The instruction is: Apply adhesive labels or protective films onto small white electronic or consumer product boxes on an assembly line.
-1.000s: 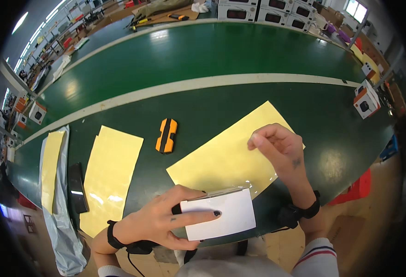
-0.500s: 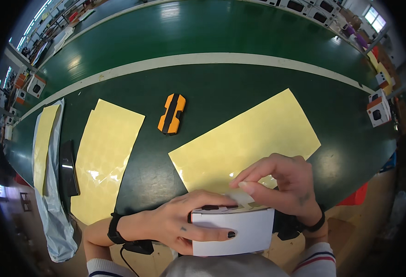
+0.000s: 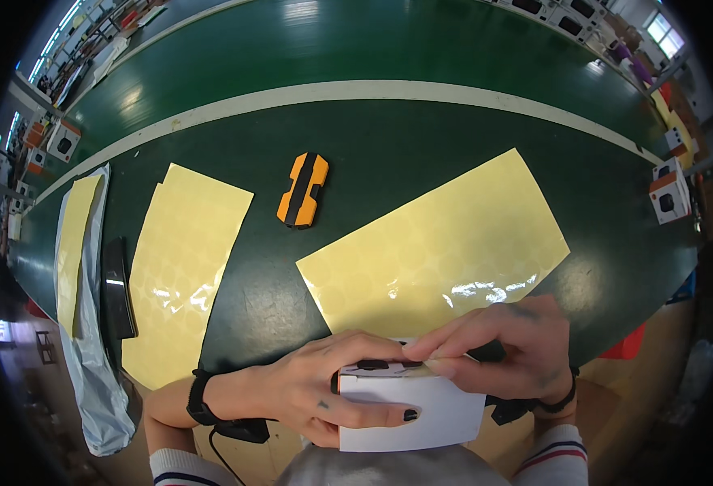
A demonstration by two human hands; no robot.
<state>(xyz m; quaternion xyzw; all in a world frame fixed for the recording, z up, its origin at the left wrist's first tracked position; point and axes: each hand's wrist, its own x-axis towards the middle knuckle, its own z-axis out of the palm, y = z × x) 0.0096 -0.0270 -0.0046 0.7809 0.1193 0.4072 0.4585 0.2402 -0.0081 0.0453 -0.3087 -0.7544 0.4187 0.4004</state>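
Note:
A white carton (image 3: 441, 409) with a printed top edge stands against my front at the table's near edge. My left hand (image 3: 316, 389) is wrapped round its left part, thumb across the white face and fingers over the far side. At the carton's top edge my right hand (image 3: 510, 344) pinches a small clear sticker, now mostly hidden by the fingers. Just beyond lies a yellow backing sheet (image 3: 445, 243) with rows of round, shiny clear stickers.
A second yellow sticker sheet (image 3: 186, 267) lies left, beside a black flat object (image 3: 117, 292) and a silvery plastic bag (image 3: 89, 364) carrying a yellow strip (image 3: 77, 251). An orange-and-black tool (image 3: 302, 190) lies mid-table. Small white cartons (image 3: 669, 193) stand at the far right.
My right hand has come down and closer to the carton, bringing the clear sticker to its top edge. My left hand keeps its hold. The view has shifted slightly.

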